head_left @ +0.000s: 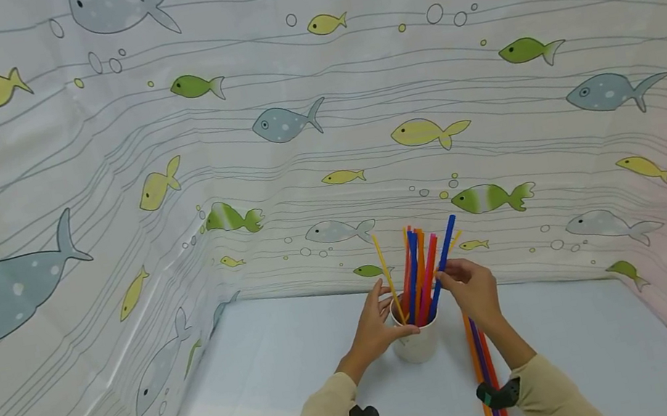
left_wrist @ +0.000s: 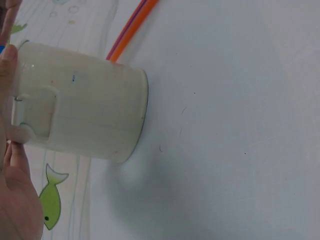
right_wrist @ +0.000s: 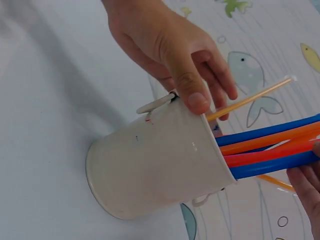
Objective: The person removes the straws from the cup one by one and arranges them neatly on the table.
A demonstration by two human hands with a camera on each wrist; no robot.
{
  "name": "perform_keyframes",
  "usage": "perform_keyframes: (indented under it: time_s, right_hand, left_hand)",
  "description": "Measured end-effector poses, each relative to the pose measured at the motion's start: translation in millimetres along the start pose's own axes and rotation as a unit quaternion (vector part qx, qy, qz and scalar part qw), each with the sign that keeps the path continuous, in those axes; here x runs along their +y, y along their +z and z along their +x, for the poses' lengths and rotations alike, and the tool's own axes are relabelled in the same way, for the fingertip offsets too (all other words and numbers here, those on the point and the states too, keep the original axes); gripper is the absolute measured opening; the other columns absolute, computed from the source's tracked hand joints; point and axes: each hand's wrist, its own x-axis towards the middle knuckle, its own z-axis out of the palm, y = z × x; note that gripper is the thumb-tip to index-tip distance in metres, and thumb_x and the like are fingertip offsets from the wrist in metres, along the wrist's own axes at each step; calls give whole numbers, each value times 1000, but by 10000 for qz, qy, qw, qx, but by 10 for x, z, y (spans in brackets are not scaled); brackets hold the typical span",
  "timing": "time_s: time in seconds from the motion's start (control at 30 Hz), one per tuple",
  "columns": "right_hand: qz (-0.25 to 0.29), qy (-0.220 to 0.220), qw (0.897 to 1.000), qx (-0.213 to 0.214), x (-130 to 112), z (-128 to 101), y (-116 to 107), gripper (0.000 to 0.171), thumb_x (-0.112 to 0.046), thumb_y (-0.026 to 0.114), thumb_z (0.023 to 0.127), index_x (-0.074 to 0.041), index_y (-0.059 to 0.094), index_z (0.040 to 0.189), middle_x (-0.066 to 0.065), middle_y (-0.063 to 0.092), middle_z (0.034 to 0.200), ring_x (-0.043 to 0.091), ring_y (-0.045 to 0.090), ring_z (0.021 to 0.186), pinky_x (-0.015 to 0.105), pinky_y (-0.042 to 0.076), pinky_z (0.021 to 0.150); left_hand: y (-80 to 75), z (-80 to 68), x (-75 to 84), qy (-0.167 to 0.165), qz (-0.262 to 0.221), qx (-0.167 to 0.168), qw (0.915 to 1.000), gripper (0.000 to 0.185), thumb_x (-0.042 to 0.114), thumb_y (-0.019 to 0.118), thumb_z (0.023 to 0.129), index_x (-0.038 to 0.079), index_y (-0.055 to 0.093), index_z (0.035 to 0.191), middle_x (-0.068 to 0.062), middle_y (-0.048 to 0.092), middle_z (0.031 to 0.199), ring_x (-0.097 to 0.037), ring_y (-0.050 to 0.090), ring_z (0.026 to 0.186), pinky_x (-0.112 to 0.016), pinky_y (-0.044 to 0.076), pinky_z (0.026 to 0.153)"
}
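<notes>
My right hand [head_left: 472,290] pinches blue straw [head_left: 442,265] mid-length; left hand [head_left: 378,323] grips white cup [head_left: 418,345] rim. Straws: light, bendy, slick. Judgement: hold low, gently.

Cup [head_left: 419,344] on the table [head_left: 594,341], near the back wall [head_left: 320,129]. In the cup, a bundle of straws [head_left: 420,274], leaning up and fanning out. Left hand [head_left: 376,326] at the cup's left side, thumb on the rim. Right hand [head_left: 473,291] at its right, fingers on one straw of the bundle. More straws [head_left: 484,367] flat on the table, right of the cup, under the right forearm. Walls left, right and behind.
</notes>
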Motion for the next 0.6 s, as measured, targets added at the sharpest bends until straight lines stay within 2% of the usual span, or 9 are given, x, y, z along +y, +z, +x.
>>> perform_keyframes:
  time_s: [0.07,0.3,0.47,0.6]
  right_hand:
    - [-20,-36,10000,54,-39,16,-37,25,-16,71,91,-1,69,112,13,71,102,24,70,89,17,56,72]
    - [159,-110,9997,137,-197,61,-152,31,-19,70,92,-1,67,117,11,70,106,22,70,93,16,55,75]
    - [227,-231,9993,183,-288,71,-231,28,-19,68,93,-4,67,117,9,69,105,20,70,93,15,54,78]
    - [286,-405,9986,205,-351,95,-307,27,-21,67,94,-5,68,115,9,70,105,18,70,93,16,53,80]
  left_hand:
    - [1,-3,13,-54,26,-1,10000,110,26,85,75,21,12,157,-7,38,145,-22,43,135,-35,38,107]
    - [2,3,35,-46,41,27,10000,110,25,85,75,17,13,157,-6,38,145,-22,43,134,-35,39,107]
    - [6,-3,31,-29,32,14,10000,111,24,86,74,15,13,157,-6,39,144,-24,43,135,-36,38,107]
    - [5,-13,23,-104,5,11,9999,111,24,86,74,19,13,157,-4,39,144,-22,43,135,-35,38,107]
